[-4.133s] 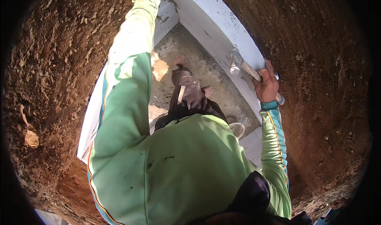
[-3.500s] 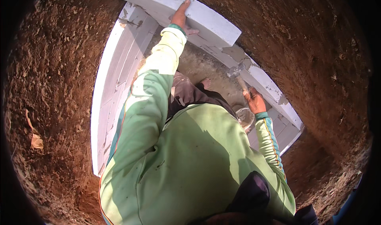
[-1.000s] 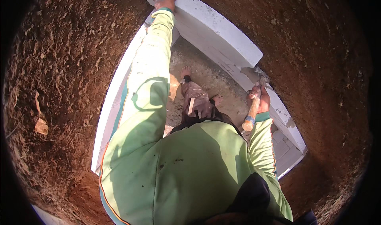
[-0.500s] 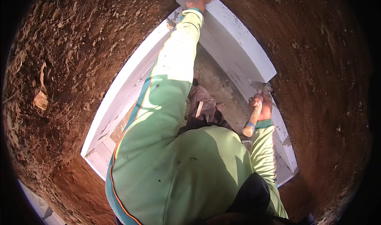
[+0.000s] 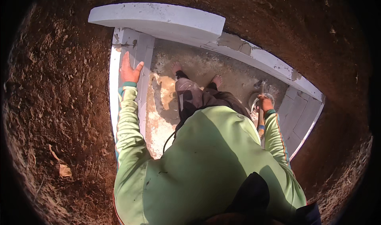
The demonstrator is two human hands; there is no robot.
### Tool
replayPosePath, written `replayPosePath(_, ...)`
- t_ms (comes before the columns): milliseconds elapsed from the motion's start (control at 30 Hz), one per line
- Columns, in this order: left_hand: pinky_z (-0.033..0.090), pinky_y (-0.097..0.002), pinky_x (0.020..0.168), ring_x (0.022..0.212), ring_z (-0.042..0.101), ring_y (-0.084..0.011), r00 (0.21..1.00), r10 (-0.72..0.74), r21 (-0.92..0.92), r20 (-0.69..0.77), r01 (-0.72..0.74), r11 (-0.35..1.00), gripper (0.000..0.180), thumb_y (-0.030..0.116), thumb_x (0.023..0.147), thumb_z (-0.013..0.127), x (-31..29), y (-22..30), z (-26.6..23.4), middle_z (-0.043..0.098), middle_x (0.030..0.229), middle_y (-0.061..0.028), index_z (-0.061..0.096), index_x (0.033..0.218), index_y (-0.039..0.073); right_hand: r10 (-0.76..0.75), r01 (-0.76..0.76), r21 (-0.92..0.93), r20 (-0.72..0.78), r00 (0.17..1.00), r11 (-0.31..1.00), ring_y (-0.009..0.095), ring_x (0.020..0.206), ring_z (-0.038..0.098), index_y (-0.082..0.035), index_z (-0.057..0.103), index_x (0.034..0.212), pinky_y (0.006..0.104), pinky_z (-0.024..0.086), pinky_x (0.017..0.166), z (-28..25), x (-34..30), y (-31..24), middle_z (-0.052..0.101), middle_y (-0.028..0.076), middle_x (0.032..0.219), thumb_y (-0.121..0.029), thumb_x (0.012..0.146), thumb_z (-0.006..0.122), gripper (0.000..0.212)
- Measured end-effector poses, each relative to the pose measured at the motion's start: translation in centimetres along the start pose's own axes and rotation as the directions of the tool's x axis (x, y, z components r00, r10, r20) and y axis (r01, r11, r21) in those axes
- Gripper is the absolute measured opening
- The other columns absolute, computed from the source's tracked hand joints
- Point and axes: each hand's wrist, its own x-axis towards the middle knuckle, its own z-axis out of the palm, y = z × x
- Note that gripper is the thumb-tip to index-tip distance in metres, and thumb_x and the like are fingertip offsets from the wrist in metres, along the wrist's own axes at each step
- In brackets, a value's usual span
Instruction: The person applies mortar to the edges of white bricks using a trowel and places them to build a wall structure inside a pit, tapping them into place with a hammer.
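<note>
Left hand (image 5: 128, 69) is lying flat, fingers spread, on the white plastered wall (image 5: 131, 46) of the pit. Right hand (image 5: 264, 104) is gripping a hammer (image 5: 260, 86) handle, head up, beside a round pan (image 5: 254, 100) on the concrete floor (image 5: 198, 66).

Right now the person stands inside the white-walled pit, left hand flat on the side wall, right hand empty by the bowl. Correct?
Not quite. The head view shows the right hand gripping a hammer over the bowl, not empty. The left hand does lie flat on the white side wall.
</note>
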Motion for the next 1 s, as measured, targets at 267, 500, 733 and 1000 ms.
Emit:
replayPosePath(267,0.025,-0.0514,0.119,0.147,0.029,-0.0380,0.718,0.652,0.128,0.243,-0.690,0.712,0.101,0.027,0.067,0.086,2.1,18.6,2.0,0.032,0.157,-0.0212,0.037,0.151,0.002,0.273,-0.290,0.148,0.126,0.954,0.946,0.030,0.060,0.061,-0.010,0.064,0.091,0.0464,0.048,0.055,10.8,-8.6,14.8,0.062,0.012,0.075,-0.023,0.093,0.057,0.014)
replayPosePath(500,0.028,-0.0508,0.118,0.145,0.033,-0.0362,0.429,0.787,0.118,0.444,-0.898,0.423,0.111,0.022,0.062,0.090,11.2,24.9,3.4,0.034,0.155,-0.0181,0.030,0.154,0.007,0.365,-0.365,-0.012,0.015,0.931,0.931,0.030,0.088,0.070,-0.015,0.070,0.109,0.0408,0.054,0.077,22.0,-12.3,19.7,0.072,0.013,0.097,-0.027,0.087,0.064,0.026)
replayPosePath(733,0.037,-0.0540,0.109,0.129,0.050,-0.0386,0.435,0.696,0.101,0.571,-0.879,0.466,0.109,0.029,0.062,0.090,14.4,25.8,3.6,0.047,0.144,-0.0176,0.032,0.152,0.009,0.594,-0.141,0.974,0.010,0.805,0.175,0.019,0.047,0.054,-0.007,0.056,0.099,0.0357,0.046,0.041,19.6,-14.9,-6.0,0.057,0.006,0.067,-0.017,0.096,0.058,0.011)
replayPosePath(1000,0.038,-0.0523,0.109,0.123,0.054,-0.0391,0.325,0.727,-0.104,0.605,-0.873,0.477,0.092,0.021,0.060,0.085,17.7,25.0,4.1,0.056,0.134,-0.0190,0.046,0.141,0.006,0.410,-0.018,0.900,-0.181,0.894,0.436,0.016,0.052,0.055,-0.009,0.046,0.134,0.0326,0.046,0.043,18.9,-8.8,-16.7,0.059,0.005,0.075,-0.014,0.097,0.056,0.039)
